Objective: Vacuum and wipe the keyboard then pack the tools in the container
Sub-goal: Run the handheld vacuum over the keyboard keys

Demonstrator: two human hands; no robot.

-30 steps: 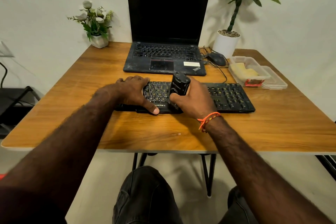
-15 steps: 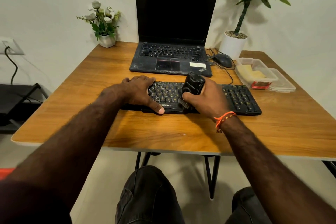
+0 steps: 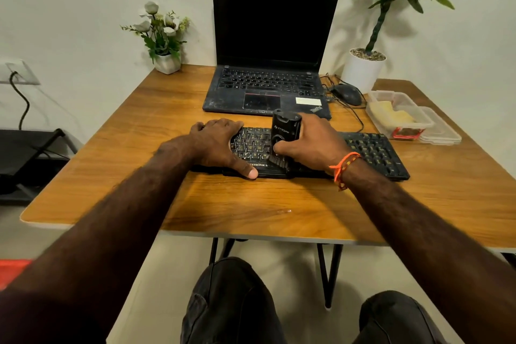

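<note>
Left hand (image 3: 216, 142) rests flat on the keyboard (image 3: 374, 153); right hand (image 3: 312, 145) grips the vacuum (image 3: 284, 134) on its keys.

Readable marks in front of you:
- Keyboard (image 3: 371, 148), under both your hands: "ZEBRONICS" on its near edge, just right of your left thumb; first letter partly hidden.
- Handheld vacuum (image 3: 284, 134) in your right hand (image 3: 312, 145): a white brand word, too blurred to read.
- Laptop (image 3: 268, 92) beyond your hands: "ThinkPad" on its palm rest.
</note>
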